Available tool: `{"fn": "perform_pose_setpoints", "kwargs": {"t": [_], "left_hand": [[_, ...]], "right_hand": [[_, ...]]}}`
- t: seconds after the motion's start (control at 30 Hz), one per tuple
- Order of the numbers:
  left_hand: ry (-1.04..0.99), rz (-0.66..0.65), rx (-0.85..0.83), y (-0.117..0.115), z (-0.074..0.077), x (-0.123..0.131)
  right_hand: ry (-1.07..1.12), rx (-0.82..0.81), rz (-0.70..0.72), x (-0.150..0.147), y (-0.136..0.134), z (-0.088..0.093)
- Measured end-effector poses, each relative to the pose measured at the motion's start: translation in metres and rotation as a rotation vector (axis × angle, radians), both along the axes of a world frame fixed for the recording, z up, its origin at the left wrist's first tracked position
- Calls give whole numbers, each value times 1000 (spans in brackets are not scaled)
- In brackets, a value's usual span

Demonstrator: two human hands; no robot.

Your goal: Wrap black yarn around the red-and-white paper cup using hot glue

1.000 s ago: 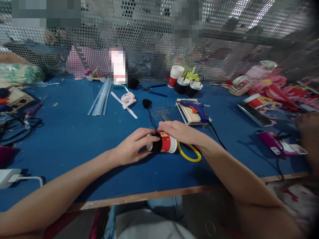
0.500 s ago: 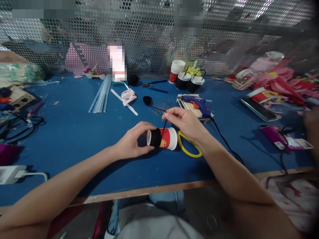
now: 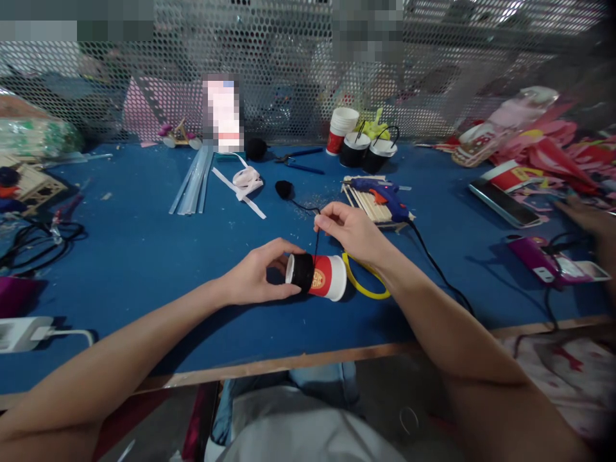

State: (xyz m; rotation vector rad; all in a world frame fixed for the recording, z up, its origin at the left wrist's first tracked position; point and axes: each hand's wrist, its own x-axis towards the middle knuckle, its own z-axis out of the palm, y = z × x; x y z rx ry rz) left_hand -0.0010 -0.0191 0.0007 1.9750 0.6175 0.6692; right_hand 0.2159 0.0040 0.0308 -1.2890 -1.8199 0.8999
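Observation:
A red and white paper cup [image 3: 328, 277] lies on its side over the blue table, its left part wrapped in black yarn. My left hand [image 3: 262, 273] grips the wrapped end between thumb and fingers. Above the cup, my right hand [image 3: 349, 231] pinches the black yarn [image 3: 316, 244], which runs up taut from the edge of the wrapping. From those fingers the yarn continues to a small black ball of yarn [image 3: 284, 190] on the table. Just right of the cup, yellow-handled scissors [image 3: 368, 285] lie partly under my right forearm.
A blue glue gun [image 3: 385, 196] rests on wooden sticks behind my right hand. Farther back stand stacked paper cups [image 3: 342, 128] and two black-wrapped cups [image 3: 355, 151], near pliers [image 3: 303, 160]. White ribbon [image 3: 247, 183] and clear glue sticks [image 3: 191, 186] lie left. Another person's hand [image 3: 584, 215] is at right.
The cup has turned and tilted a little, showing more of its printed emblem. The yarn between cup and right hand now stands more upright. Another person's hand has come in at right.

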Motion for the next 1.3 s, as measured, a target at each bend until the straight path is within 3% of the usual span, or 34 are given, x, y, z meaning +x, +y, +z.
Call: {"fn": "perform_pose_setpoints", "kwargs": {"t": [0.33,0.63,0.87,1.1,1.17,1.3], "left_hand": [[19,-11,423,2,4,-2],[66,-37,522,2,1,-3],[97,-34,609,0,1,-2],[127,4,515,2,1,-3],[94,44,399,1,0,-2],[64,109,8,-2,-2,1]], "right_hand": [[-112,-51,59,-6,-4,-2],[-133,-108,104,-10,-8,-1],[-287,-69,112,-9,-9,0],[-273,-68,102,-12,-12,-1],[-269,-61,91,-13,-13,-1],[-276,-21,56,-16,-18,1]]}}
